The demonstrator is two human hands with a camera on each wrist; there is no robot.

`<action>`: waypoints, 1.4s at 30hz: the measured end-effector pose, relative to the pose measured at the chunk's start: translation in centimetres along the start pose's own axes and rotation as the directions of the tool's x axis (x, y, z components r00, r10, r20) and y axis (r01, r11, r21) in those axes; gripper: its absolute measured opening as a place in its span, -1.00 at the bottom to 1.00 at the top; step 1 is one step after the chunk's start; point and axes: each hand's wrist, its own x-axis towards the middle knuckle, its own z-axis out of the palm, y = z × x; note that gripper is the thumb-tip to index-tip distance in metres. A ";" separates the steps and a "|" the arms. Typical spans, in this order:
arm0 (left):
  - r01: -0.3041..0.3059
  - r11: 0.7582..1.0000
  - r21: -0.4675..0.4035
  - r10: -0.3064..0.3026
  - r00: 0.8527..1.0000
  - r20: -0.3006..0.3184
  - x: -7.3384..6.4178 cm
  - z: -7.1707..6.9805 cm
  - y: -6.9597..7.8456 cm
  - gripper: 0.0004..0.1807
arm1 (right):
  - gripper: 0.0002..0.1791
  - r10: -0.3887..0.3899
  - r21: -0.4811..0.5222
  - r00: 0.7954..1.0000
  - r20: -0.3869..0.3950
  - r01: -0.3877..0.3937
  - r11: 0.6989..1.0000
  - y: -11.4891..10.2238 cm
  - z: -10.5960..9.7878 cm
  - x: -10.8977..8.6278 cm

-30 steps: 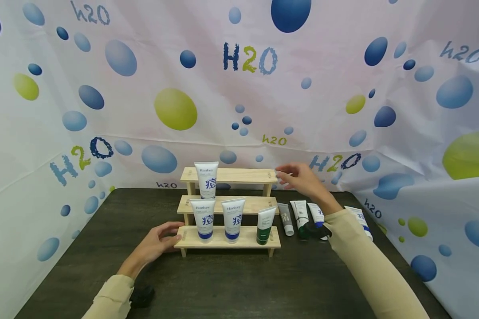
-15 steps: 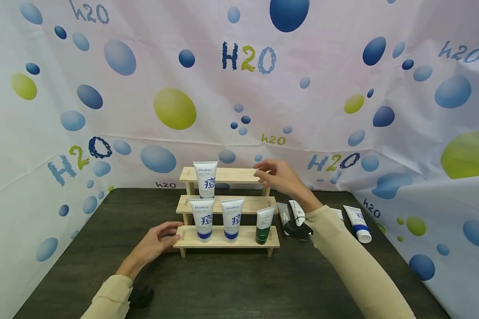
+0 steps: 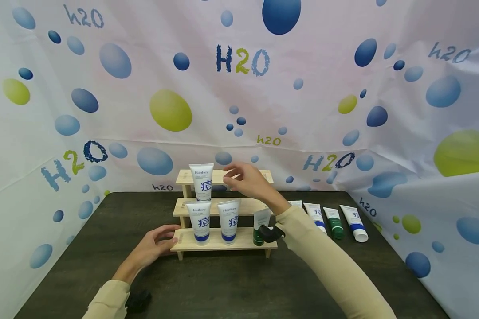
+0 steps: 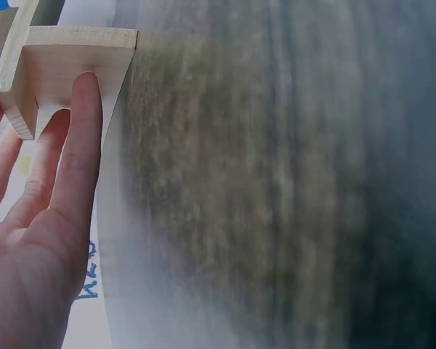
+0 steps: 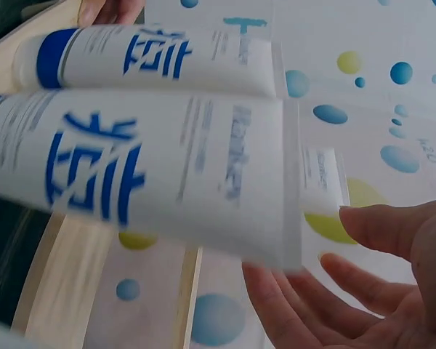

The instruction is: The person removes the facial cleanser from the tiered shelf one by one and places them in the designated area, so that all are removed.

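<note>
At the left end of a three-tier wooden stand (image 3: 243, 235), my left hand (image 3: 153, 244) grips the lowest tier; in the left wrist view its long fingers (image 4: 83, 145) lie against the underside beside a leg. My right hand (image 3: 250, 180) hangs by the top tier, holding nothing, its thumb and fingers apart. Left of it, a white tube (image 3: 202, 182) stands cap down. On the lowest tier are two white tubes with blue caps, one left (image 3: 199, 219) and one mid-tier (image 3: 228, 220), plus a smaller white-and-green tube (image 3: 261, 219), partly covered by the right wrist's black strap.
Right of the stand several tubes lie on the dark table (image 3: 223, 288), among them a blue-capped one (image 3: 353, 221) and a green one (image 3: 334, 222). The right forearm hides others. A bubble-printed cloth (image 3: 239, 88) rises behind the table.
My right hand has moved left along the top tier, from its right end toward the white tube, uncovering tubes on the table. The left hand keeps its place on the stand.
</note>
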 end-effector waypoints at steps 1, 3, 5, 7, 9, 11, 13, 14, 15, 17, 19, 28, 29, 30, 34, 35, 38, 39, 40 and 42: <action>0.001 1.000 -0.004 -0.001 1.000 -0.001 0.0 0.0 -0.1 -0.33 | -0.56 0.009 -0.003 1.000 0.000 -0.009 1.000 -0.3 0.4 0.2; -0.004 1.000 -0.012 0.004 1.000 -0.001 -0.1 0.0 -0.2 -0.32 | -0.53 0.024 -0.017 1.000 -0.005 -0.024 1.000 -0.9 1.1 0.5; -0.010 1.000 -0.019 0.010 1.000 0.003 -0.1 -0.1 -0.2 -0.32 | -0.50 0.040 -0.025 0.999 -0.009 -0.040 0.999 -1.4 1.8 0.9; -0.015 1.000 -0.023 0.015 1.000 0.004 -0.1 -0.1 -0.2 -0.32 | -0.47 0.051 -0.035 0.999 -0.006 -0.051 0.998 -1.8 2.4 1.2; -0.019 0.999 -0.027 0.020 1.000 0.009 -0.1 -0.1 -0.2 -0.32 | -0.45 0.060 -0.033 0.998 0.000 -0.060 0.998 -2.0 3.0 1.5; -0.027 0.999 -0.024 0.027 1.000 0.011 -0.1 -0.1 -0.2 -0.32 | -0.44 0.069 -0.026 0.998 0.002 -0.069 0.997 -2.2 3.5 1.9; -0.032 0.999 -0.021 0.032 0.999 0.012 -0.1 -0.1 -0.1 -0.33 | -0.45 0.080 -0.026 0.997 0.001 -0.080 0.996 -2.2 3.9 2.2; -0.033 0.999 -0.018 0.033 0.999 0.012 -0.1 -0.1 -0.1 -0.33 | -0.45 0.086 -0.023 0.996 0.000 -0.086 0.996 -2.1 4.0 2.3; -0.032 0.999 -0.017 0.032 0.999 0.012 -0.1 -0.1 -0.1 -0.33 | -0.47 0.093 -0.023 0.996 0.001 -0.093 0.995 -2.1 4.1 2.5; -0.025 1.000 -0.019 0.025 1.000 0.012 -0.2 -0.1 0.0 -0.33 | -0.50 0.099 -0.025 0.995 0.010 -0.099 0.995 -2.0 4.3 2.8; -0.019 1.000 -0.019 0.020 1.000 0.016 -0.2 -0.1 0.0 -0.33 | -0.52 0.108 -0.005 0.994 0.033 -0.108 0.994 -1.9 4.3 3.0; -0.015 1.000 -0.004 0.015 1.000 0.028 -0.1 -0.4 0.1 -0.32 | -0.58 0.158 0.062 0.978 0.133 -0.168 0.984 -1.5 4.1 4.2; -0.016 1.000 -0.005 0.016 0.999 0.030 -0.1 -0.5 0.1 -0.32 | -0.59 0.158 0.056 0.979 0.128 -0.166 0.985 -1.5 4.2 4.2; -0.018 1.000 -0.006 0.019 0.999 0.032 0.0 -0.5 0.1 -0.32 | -0.59 0.159 0.048 0.980 0.122 -0.165 0.985 -1.5 4.3 4.3; -0.020 1.000 -0.010 0.020 0.999 0.031 0.3 -0.7 0.1 -0.33 | -0.60 0.154 0.033 0.984 0.092 -0.158 0.987 -1.6 4.4 4.4; -0.020 1.000 -0.012 0.021 0.999 0.032 0.3 -0.7 0.1 -0.33 | -0.61 0.151 0.034 0.985 0.088 -0.154 0.987 -1.5 4.3 4.5; -0.018 1.000 -0.010 0.019 0.999 0.032 0.5 -0.7 0.1 -0.33 | -0.62 0.144 0.052 0.986 0.083 -0.149 0.988 -1.4 3.9 4.6; -0.018 1.000 -0.007 0.018 0.999 0.031 0.6 -0.7 0.1 -0.33 | -0.63 0.144 0.062 0.986 0.082 -0.149 0.987 -1.4 3.6 4.6; -0.017 1.000 -0.005 0.017 0.999 0.030 0.6 -0.7 0.1 -0.33 | -0.63 0.143 0.071 0.987 0.078 -0.149 0.986 -1.4 3.3 4.6; -0.022 1.000 0.010 0.021 0.999 0.035 0.8 -0.9 0.1 -0.33 | -0.63 0.141 0.087 0.988 0.064 -0.147 0.985 -1.7 2.5 4.5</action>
